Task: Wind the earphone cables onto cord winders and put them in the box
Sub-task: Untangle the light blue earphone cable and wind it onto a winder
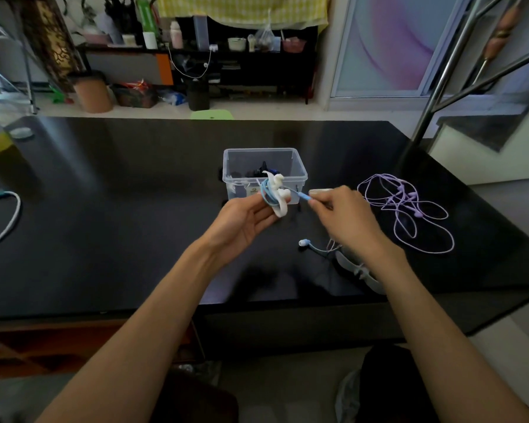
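Left hand [245,218] holds white cord winder [278,195] at fingertips, blue cable [266,193] looped on it — right hand [342,215] pinches the cable's plug end [304,196] just beside, before clear box [264,172].

right hand [345,218] hides part of a grey winder [359,270] and blue earbud cord [316,251]; dark items in box [300,174] unclear; white cable [3,221] cut off at left edge.
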